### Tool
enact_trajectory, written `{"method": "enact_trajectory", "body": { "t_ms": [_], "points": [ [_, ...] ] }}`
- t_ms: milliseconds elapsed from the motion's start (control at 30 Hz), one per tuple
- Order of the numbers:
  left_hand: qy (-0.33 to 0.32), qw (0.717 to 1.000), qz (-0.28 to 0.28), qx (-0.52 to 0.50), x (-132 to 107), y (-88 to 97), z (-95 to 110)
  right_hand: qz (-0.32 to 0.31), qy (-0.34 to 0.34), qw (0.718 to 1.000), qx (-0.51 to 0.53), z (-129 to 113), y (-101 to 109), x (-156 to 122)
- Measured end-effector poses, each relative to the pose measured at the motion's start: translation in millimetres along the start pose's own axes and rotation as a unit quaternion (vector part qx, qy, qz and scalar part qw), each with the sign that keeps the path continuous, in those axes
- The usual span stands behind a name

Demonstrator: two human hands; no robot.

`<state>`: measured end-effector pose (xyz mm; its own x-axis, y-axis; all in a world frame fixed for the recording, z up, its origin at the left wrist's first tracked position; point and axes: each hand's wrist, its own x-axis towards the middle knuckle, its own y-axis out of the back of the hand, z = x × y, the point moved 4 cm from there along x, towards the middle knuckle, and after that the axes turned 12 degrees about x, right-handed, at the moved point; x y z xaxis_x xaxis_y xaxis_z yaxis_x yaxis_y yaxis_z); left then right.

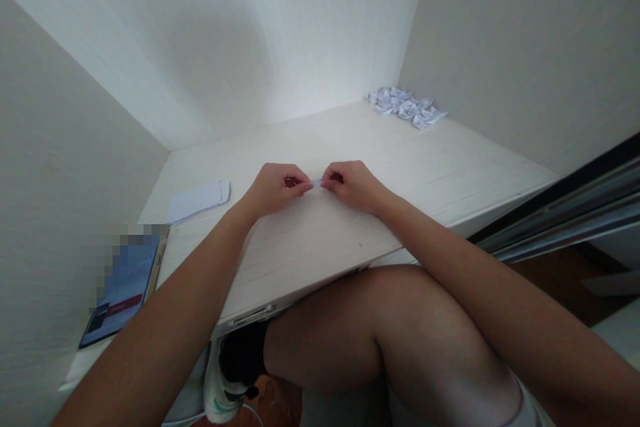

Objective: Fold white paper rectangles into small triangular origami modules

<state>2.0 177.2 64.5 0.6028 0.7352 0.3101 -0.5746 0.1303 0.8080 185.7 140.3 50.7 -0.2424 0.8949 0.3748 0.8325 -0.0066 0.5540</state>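
Note:
A small piece of white paper (pixel 317 183) shows between my two hands, just above the desk. My left hand (pixel 280 188) pinches its left end between thumb and fingers. At the other end, my right hand (pixel 353 183) has thumb and fingertips closed on the same paper. Most of the paper is hidden by the fingers, so its folded shape cannot be made out. To the left of my left hand lies a stack of white paper sheets (pixel 197 201), flat on the desk.
A pile of folded white papers (pixel 406 107) sits in the desk's far right corner. At the left edge a tablet (pixel 123 293) with a lit screen leans near the wall. The white desk (pixel 310 233) ends just above my bent leg (pixel 350 327). Walls enclose the back and sides.

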Motion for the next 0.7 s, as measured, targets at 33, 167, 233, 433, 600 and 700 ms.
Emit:
{"method": "enact_trajectory", "body": {
  "t_ms": [33, 167, 233, 433, 600, 700],
  "points": [
    [-0.001, 1.0, 0.003, 0.0, -0.3, 0.9, 0.2, 0.005, 0.002, 1.0, 0.0, -0.1, 0.1, 0.2],
    [-0.003, 1.0, 0.012, 0.004, -2.2, 4.3, 1.8, 0.024, 0.017, 1.0, -0.003, 0.2, 0.3, 0.5],
    [-0.001, 1.0, 0.015, 0.01, -2.8, 4.1, 2.1, 0.027, 0.029, 0.999, -0.007, -0.2, 0.0, 0.2],
    [-0.007, 0.998, 0.032, 0.054, -1.1, -0.2, 2.4, 0.007, 0.069, 0.997, -0.034, -6.5, -1.5, -1.8],
    [-0.033, 0.995, 0.052, 0.08, -0.8, 3.5, 7.4, -0.01, 0.099, 0.992, -0.071, -13.6, -1.1, -3.6],
    [-0.054, 0.991, 0.076, 0.092, -1.9, 6.4, 11.5, -0.007, 0.122, 0.988, -0.09, -15.9, -1.4, -4.9]
  ]
}}
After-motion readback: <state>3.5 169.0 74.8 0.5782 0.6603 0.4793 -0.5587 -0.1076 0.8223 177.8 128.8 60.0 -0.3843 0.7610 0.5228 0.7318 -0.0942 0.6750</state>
